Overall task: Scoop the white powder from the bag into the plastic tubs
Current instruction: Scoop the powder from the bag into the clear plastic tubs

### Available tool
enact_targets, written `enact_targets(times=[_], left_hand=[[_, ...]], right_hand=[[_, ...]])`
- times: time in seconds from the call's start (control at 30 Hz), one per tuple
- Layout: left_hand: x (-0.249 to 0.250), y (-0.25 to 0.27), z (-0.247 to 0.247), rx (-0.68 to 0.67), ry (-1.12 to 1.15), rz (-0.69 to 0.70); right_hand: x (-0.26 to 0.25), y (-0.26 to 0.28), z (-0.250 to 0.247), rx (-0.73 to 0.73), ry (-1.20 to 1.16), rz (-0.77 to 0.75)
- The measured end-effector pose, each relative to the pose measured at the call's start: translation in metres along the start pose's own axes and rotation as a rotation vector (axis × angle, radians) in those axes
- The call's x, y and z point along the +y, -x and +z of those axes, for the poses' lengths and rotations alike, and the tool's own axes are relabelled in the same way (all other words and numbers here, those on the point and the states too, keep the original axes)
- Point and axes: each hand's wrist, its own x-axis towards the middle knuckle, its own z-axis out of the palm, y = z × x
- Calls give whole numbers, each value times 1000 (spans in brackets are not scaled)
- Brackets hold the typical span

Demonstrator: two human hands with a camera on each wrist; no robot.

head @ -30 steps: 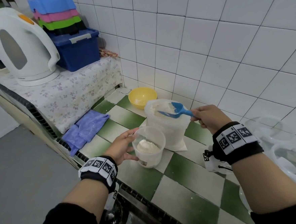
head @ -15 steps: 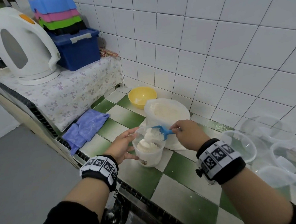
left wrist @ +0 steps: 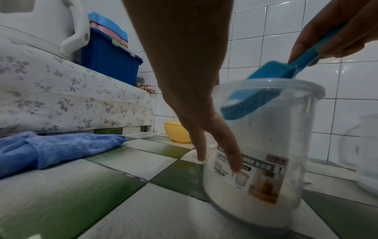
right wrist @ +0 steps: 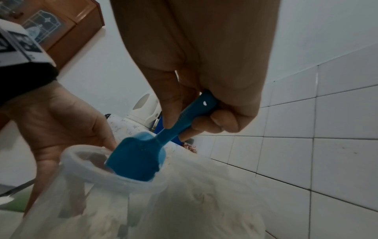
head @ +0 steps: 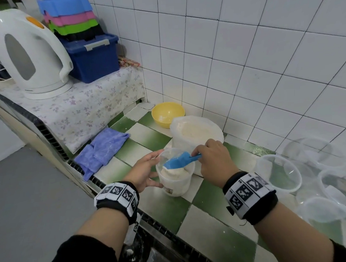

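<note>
A: Nearest the edge, the left hand (head: 145,171) steadies the clear plastic tub with the printed label (head: 176,181), straight fingers flat against its wall, clasping nothing.

B: And the right hand (head: 213,160)?

A: Curled round the handle of the small blue plastic scoop (head: 179,161), bowl tipped over inside the rim, right above the heap of white powder (head: 174,173). That tub looks well over half full, so I'd call it nearly done.

B: What's left?

A: Off to the right, a cluster of empty clear plastic tubs (head: 279,172); I count at least four, but they overlap, so no firm number. Just behind the working tub, one open clear plastic bag of white powder (head: 196,132), plenty inside. Furthest back, one round yellow plastic bowl (head: 168,113).

B: So one scoop, one bag, one tub underway.
</note>
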Motion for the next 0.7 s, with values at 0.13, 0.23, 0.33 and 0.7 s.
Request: enact_targets(times=[0.13,0.23,0.33,0.7], left_hand=[[1,-2,-2,-8,-7,-1],[2,-4,-3,-9,-18,-6],[3,-5,-3,-11,-24,-9],[3,-7,-3,-29,-32,-5]], right_hand=[[9,-4,-13,-62,-68,90],[17,-8,-29,-49,-244,181],[25,-11,-48,13,-405,216],[43,-44,-56,56,429,136]])
